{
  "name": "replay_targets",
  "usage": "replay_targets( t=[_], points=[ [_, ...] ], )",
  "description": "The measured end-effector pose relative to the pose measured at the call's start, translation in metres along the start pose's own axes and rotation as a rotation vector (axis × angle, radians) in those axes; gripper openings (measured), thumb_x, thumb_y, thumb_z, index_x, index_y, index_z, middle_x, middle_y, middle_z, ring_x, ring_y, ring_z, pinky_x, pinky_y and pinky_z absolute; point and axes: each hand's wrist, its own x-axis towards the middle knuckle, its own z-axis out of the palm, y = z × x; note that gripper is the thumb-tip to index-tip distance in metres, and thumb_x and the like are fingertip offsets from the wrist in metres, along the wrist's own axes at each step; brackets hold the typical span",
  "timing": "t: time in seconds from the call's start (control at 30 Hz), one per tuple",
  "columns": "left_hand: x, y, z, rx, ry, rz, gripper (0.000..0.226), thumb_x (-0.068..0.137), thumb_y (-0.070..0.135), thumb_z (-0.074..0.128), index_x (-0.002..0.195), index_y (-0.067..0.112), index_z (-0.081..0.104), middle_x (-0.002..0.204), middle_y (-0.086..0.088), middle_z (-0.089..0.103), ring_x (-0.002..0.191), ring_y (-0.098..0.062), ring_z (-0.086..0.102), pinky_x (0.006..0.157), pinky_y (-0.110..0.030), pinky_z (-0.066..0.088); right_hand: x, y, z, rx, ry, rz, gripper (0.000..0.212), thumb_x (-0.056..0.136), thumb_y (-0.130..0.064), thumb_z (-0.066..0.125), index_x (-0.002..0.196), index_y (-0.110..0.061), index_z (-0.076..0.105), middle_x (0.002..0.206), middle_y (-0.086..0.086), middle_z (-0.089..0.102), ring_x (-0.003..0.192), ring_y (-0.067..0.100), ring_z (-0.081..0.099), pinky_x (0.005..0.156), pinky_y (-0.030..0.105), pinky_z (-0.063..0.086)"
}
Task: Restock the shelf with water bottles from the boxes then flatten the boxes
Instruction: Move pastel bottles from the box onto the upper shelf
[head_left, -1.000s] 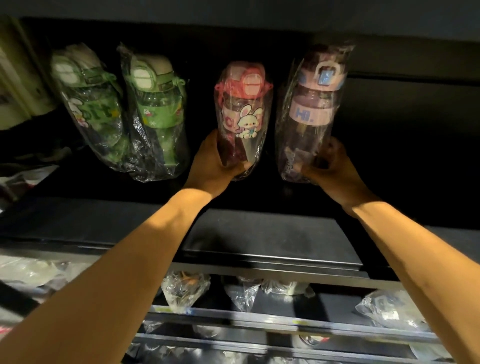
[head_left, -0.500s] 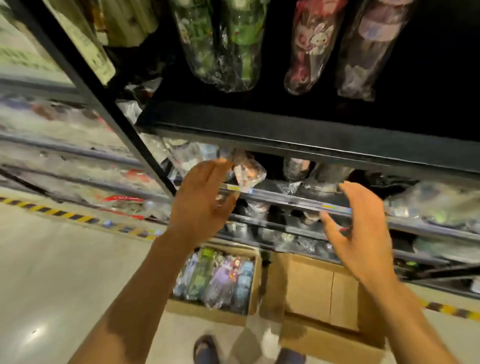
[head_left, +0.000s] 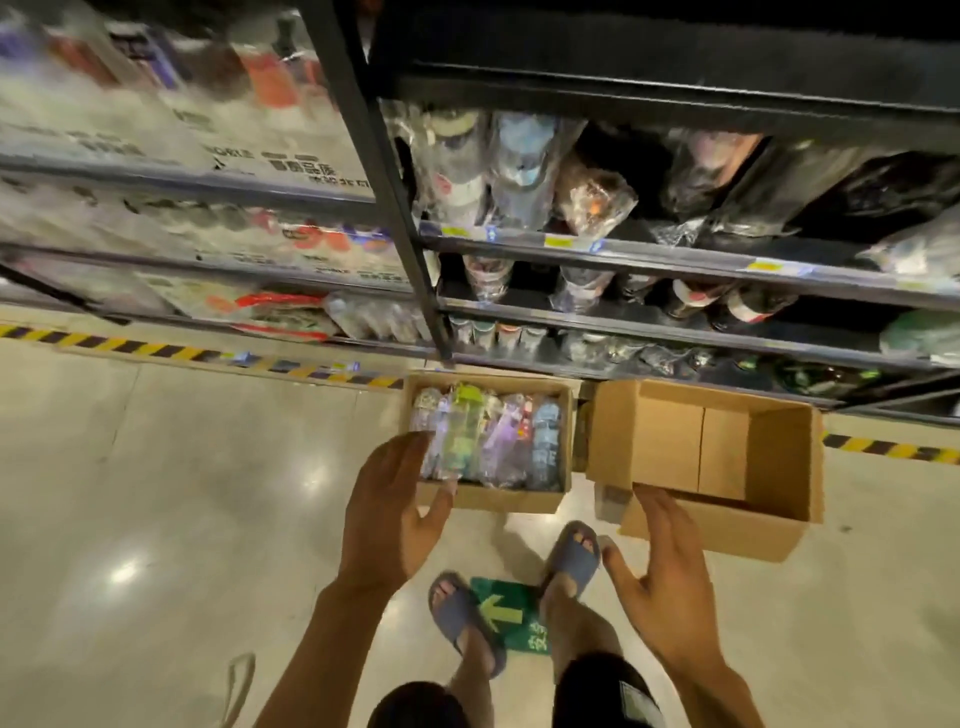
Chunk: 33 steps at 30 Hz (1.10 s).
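Cardboard bottle box (head_left: 493, 500) now nearer; left hand (head_left: 389, 525) and right hand (head_left: 670, 587) lower, empty, spread.

Open box (head_left: 488, 499) top, unobstructed

A green floor sticker (head_left: 511, 616) is showing a pale arrow; yellow tags (head_left: 558, 241) on the shelf (head_left: 675, 261) are blurring past reading.

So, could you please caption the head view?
Open left hand and right hand above bottle-filled box and empty box.
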Motion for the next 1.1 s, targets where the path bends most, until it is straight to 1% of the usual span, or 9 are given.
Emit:
replay_targets(
  t=[0.13,0.23,0.37,0.57,0.63,0.73,0.87,1.0,1.1],
  points=[
    [-0.002,-0.044,0.042,-0.018,-0.1,-0.136,0.06,0.093,0.043,0.068,0.146,0.022,0.051,0.14,-0.001,0.06,0.127,-0.022,0.057,0.103,-0.035,0.052,0.028,-0.03,0.063,0.059,-0.117,0.137,0.081,0.091,-0.069,0.049,0.158,-0.026,0.034,0.165,-0.001,0.037,0.149,0.025,0.037,0.119,0.042,0.033],
    [0.009,-0.085,0.088,0.064,-0.157,-0.169,0.064,0.09,0.043,0.073,0.147,0.024,0.051,0.14,0.0,0.062,0.126,-0.021,0.057,0.101,-0.027,0.044,0.07,-0.026,0.127,0.094,-0.125,0.091,0.072,0.093,-0.057,0.061,0.153,-0.021,0.045,0.154,0.005,0.053,0.138,0.029,0.052,0.109,0.044,0.046],
    [0.043,-0.154,0.165,0.061,-0.217,-0.227,0.062,0.088,0.036,0.078,0.142,0.023,0.052,0.134,-0.004,0.065,0.121,-0.026,0.061,0.095,-0.036,0.054,0.137,-0.002,0.221,0.173,-0.233,0.106,0.066,0.093,-0.043,0.072,0.149,-0.021,0.046,0.147,0.004,0.056,0.133,0.023,0.052,0.105,0.033,0.046],
    [0.107,-0.254,0.306,0.034,-0.343,-0.371,0.06,0.094,0.042,0.07,0.146,0.023,0.048,0.142,-0.006,0.06,0.124,-0.031,0.06,0.095,-0.044,0.056,0.221,0.055,0.374,0.245,-0.296,0.29,0.075,0.094,-0.054,0.066,0.152,-0.013,0.044,0.151,0.012,0.052,0.137,0.032,0.05,0.103,0.029,0.038],
    [0.122,-0.282,0.356,0.011,-0.362,-0.412,0.063,0.094,0.043,0.07,0.149,0.018,0.049,0.146,-0.009,0.057,0.131,-0.032,0.056,0.102,-0.044,0.05,0.243,0.073,0.419,0.328,-0.303,0.385,0.077,0.092,-0.056,0.067,0.154,-0.017,0.04,0.152,0.011,0.051,0.136,0.031,0.052,0.11,0.041,0.045],
    [0.137,-0.316,0.418,-0.048,-0.392,-0.537,0.071,0.094,0.046,0.069,0.152,0.015,0.043,0.15,-0.012,0.053,0.136,-0.032,0.051,0.107,-0.043,0.046,0.268,0.103,0.48,0.464,-0.277,0.521,0.076,0.087,-0.058,0.069,0.149,-0.024,0.04,0.141,0.009,0.055,0.123,0.029,0.059,0.098,0.046,0.056],
    [0.15,-0.347,0.473,-0.191,-0.393,-0.716,0.08,0.089,0.046,0.075,0.152,0.014,0.038,0.144,-0.012,0.055,0.131,-0.033,0.054,0.106,-0.044,0.048,0.29,0.119,0.536,0.533,-0.293,0.627,0.08,0.078,-0.055,0.08,0.141,-0.02,0.046,0.13,0.007,0.061,0.112,0.026,0.065,0.077,0.031,0.055],
    [0.159,-0.35,0.5,-0.085,-0.421,-0.67,0.089,0.077,0.059,0.078,0.144,0.018,0.038,0.132,-0.01,0.052,0.117,-0.034,0.057,0.096,-0.05,0.053,0.301,0.122,0.563,0.533,-0.222,0.642,0.092,0.062,-0.06,0.086,0.134,-0.014,0.052,0.124,0.009,0.065,0.109,0.029,0.065,0.089,0.042,0.057],
    [0.17,-0.341,0.506,-0.002,-0.417,-0.701,0.101,0.072,0.062,0.082,0.147,0.019,0.03,0.137,-0.012,0.049,0.122,-0.037,0.054,0.097,-0.053,0.051,0.306,0.123,0.568,0.559,-0.241,0.654,0.091,0.061,-0.053,0.093,0.131,-0.011,0.052,0.118,0.007,0.064,0.101,0.025,0.063,0.076,0.033,0.053]
  ],
)
